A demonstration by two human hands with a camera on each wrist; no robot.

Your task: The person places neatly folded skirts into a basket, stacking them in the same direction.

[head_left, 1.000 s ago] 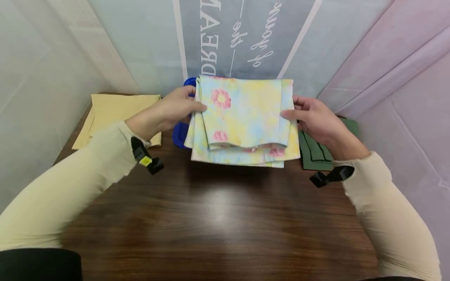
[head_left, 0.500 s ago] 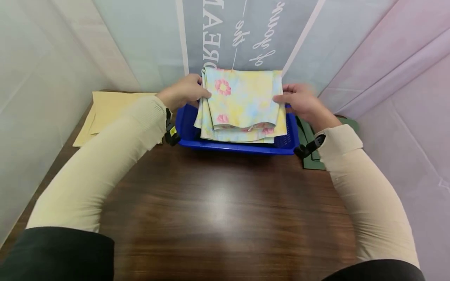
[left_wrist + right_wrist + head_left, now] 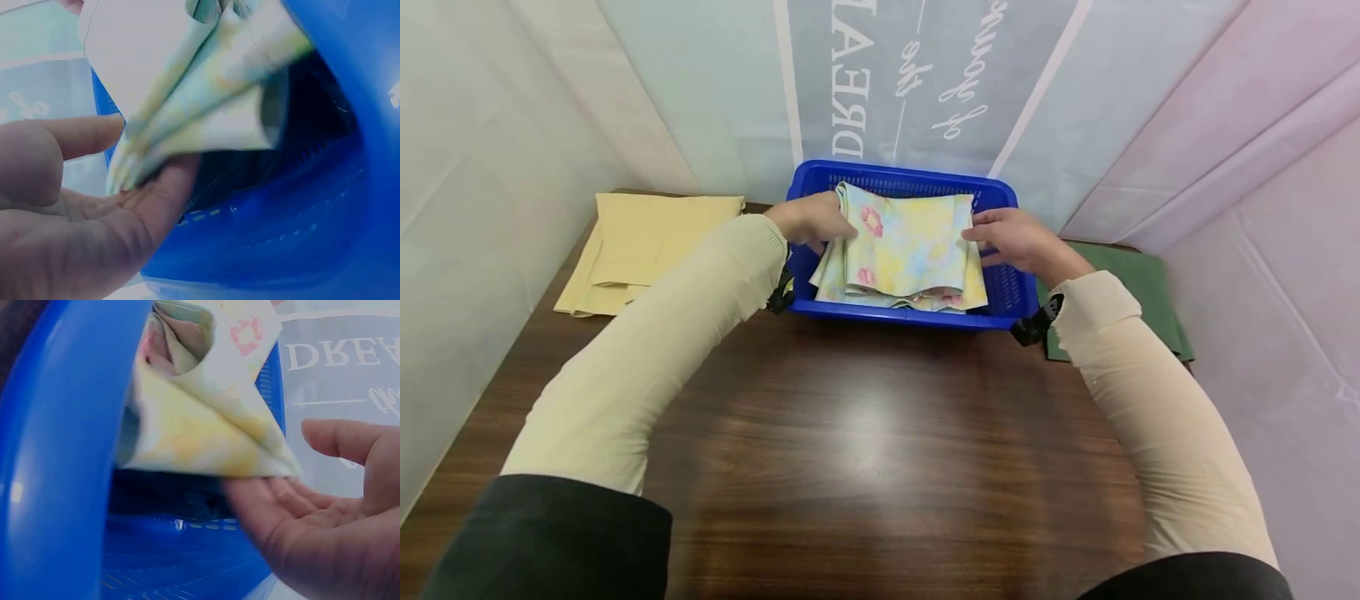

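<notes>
Blue basket (image 3: pixel 1011 287) walls leave room beside the floral cloth (image 3: pixel 910 246), left fingers (image 3: pixel 164 199) pinching its edge, right fingers (image 3: pixel 257 506) loose underneath.

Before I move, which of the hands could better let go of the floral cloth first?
Probably the right hand: its thumb stands clear of the floral cloth, while the left hand pinches it.
</notes>
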